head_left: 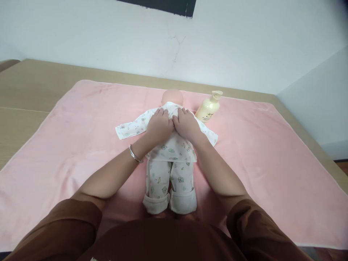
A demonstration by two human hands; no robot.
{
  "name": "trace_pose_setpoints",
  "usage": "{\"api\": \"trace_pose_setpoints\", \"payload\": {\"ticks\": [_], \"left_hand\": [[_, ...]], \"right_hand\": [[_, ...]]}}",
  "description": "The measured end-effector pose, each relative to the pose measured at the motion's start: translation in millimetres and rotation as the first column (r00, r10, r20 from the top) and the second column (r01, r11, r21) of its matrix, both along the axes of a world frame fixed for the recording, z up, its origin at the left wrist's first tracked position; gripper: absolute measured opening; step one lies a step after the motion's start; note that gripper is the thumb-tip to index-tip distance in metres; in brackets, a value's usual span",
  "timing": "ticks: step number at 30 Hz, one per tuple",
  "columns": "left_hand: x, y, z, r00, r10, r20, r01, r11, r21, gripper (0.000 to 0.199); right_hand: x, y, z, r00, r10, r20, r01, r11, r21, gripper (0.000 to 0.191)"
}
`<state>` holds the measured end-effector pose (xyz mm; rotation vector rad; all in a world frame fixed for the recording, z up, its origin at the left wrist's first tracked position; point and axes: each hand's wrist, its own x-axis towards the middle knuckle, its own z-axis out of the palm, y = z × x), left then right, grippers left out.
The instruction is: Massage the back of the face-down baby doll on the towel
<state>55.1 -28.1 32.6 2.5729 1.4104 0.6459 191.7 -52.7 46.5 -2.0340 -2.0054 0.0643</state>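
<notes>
A baby doll (173, 97) lies on a pink blanket (261, 163), its head toward the wall and its face not visible. It wears a white printed top (174, 148) with sleeves spread to both sides, and matching trousers (182, 179) with turned-up cuffs. On the upper part of the top rests my left hand (160, 125), palm down, fingers laid forward. Beside it my right hand (186, 122) lies flat on the cloth too, the thumbs almost meeting at the middle. Neither hand shows anything gripped.
A cream pump bottle (208, 108) lies tilted on the blanket, right of the doll's shoulder. The wooden table (35, 87) shows around the blanket's edges. A white wall (122, 40) stands behind it.
</notes>
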Motion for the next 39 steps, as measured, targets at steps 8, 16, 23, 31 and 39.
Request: {"api": "trace_pose_setpoints", "payload": {"ticks": [8,16,23,31,39], "left_hand": [[-5.1,26.6,-14.5,0.977,0.038,0.209,-0.023,0.997,-0.072,0.05],[-3.8,26.5,-20.8,0.982,0.02,0.186,-0.015,1.0,-0.027,0.051],[1.9,-7.2,-3.3,0.999,0.037,0.024,-0.036,0.998,-0.043,0.057],[-4.8,17.6,6.0,0.997,0.009,0.075,0.002,0.991,-0.137,0.043],[-0.3,-3.8,2.9,0.999,-0.007,-0.046,0.006,0.999,-0.038,0.052]], "right_hand": [[-17.4,-12.7,4.9,0.998,-0.05,0.036,0.049,0.999,0.009,0.048],[-1.6,6.6,-6.9,0.995,-0.008,-0.103,0.006,1.0,-0.02,0.057],[34.2,8.5,8.4,0.94,0.017,-0.34,-0.068,0.988,-0.14,0.048],[-4.6,-8.3,-1.2,0.999,-0.03,0.012,0.03,1.0,-0.001,0.052],[8.9,-0.2,9.2,0.985,0.004,-0.174,-0.022,0.994,-0.104,0.042]]}}
